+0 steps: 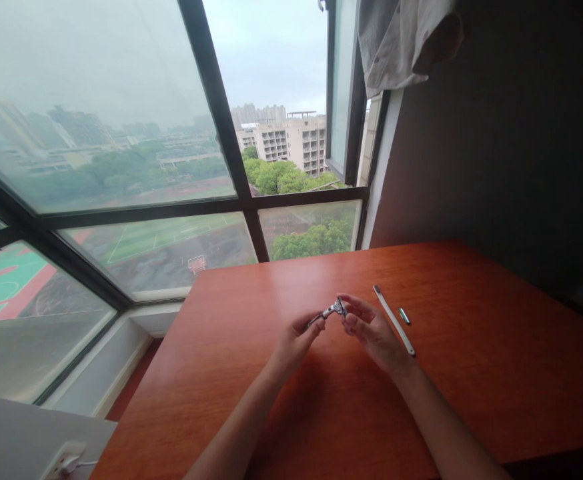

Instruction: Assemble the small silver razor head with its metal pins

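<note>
Over the middle of an orange-brown wooden table [496, 373], both my hands meet on a small silver metal tool [332, 310], a thin piece with a wider head. My left hand [294, 343] pinches its thin left end. My right hand [374, 333] holds the head end between thumb and fingers. Just right of my right hand lies a long thin white rod [394, 320], flat on the table. A short small silver-green piece [404, 316] rests beside it.
A large window with dark frames [251, 200] runs along the table's far and left sides. A dark wall [511, 133] stands to the right. A pale garment [401, 40] hangs at the top. A white plug and cable [69, 461] sit at the lower left.
</note>
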`<control>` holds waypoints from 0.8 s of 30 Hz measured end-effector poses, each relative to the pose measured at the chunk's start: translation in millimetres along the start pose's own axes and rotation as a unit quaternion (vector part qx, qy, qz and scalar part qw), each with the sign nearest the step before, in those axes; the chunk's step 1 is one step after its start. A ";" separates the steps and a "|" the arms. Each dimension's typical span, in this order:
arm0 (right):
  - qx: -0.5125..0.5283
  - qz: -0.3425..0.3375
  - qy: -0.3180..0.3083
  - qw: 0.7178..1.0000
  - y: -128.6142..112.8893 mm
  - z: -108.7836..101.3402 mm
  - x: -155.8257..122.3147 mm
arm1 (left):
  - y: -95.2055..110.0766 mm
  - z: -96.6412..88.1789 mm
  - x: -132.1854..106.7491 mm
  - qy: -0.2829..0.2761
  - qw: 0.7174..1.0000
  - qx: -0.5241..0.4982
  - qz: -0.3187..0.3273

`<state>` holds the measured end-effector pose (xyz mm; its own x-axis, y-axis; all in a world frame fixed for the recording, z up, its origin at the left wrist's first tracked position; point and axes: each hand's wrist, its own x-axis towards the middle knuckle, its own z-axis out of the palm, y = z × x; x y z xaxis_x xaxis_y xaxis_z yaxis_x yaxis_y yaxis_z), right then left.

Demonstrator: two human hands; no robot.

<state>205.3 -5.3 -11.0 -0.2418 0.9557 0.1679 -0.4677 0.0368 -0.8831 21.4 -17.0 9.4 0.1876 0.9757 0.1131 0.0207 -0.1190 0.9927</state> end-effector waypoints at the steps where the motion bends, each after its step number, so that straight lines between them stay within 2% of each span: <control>1: -0.003 -0.001 0.000 1.000 0.0 0.0 0.0 | -0.1 -0.1 0.0 -0.002 1.000 0.005 0.003; 16: -0.010 -0.020 -0.016 1.000 2.8 -1.9 -0.6 | -5.6 -0.7 0.3 -0.013 0.995 0.076 0.058; 24: -0.021 -0.024 -0.022 0.999 1.9 -1.5 -1.4 | -1.3 -3.7 0.6 -0.033 0.991 0.102 0.083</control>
<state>206.0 -6.2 -13.6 -0.2568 0.9388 0.2294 -0.4435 0.0964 -0.8911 17.8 -15.6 8.3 0.2684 0.9261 0.2652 0.1809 -0.3189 0.9304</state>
